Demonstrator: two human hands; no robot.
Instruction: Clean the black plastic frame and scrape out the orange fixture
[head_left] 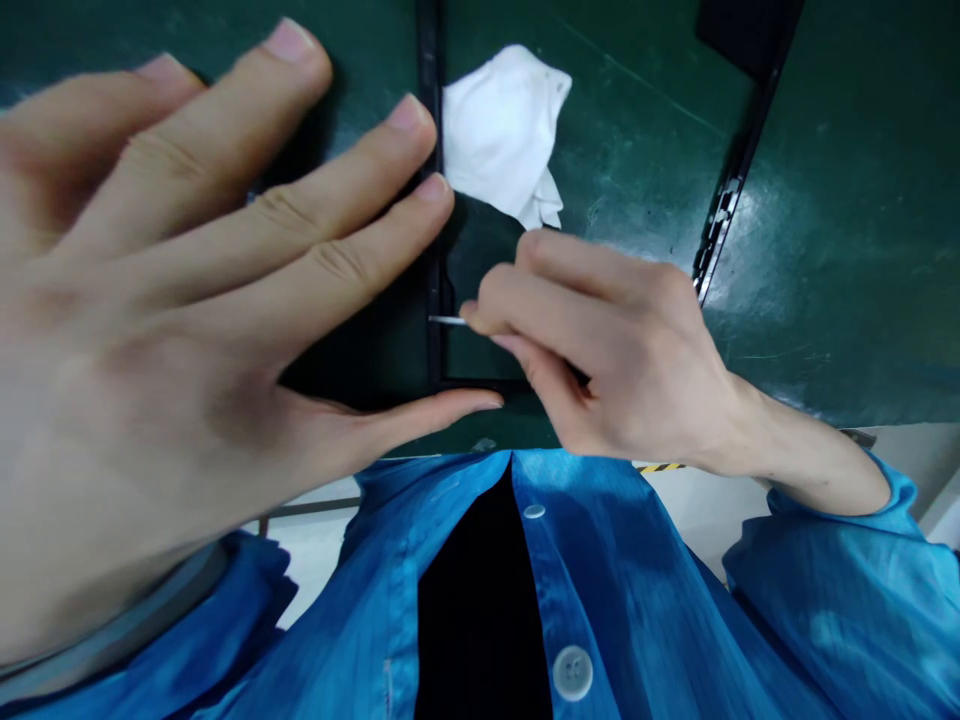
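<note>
A thin black frame (433, 250) lies on the green work surface. My left hand (202, 280) is open over its left side, fingers spread, with fingertips at the left bar and the thumb tip by the near bar. My right hand (600, 340) pinches a thin metal tool (448, 320) whose slim pale end points left and reaches the frame's left bar. The rest of that tool is hidden in the fingers, so its kind cannot be told. Just beyond my right hand, a crumpled white cloth (502, 130) lies inside the frame against the left bar.
The frame's right bar (724, 215) slants away and carries small metal pieces. A dark flat part (739, 35) sits at its far end. The green table's (862, 300) near edge runs just in front of my blue jacket (630, 580).
</note>
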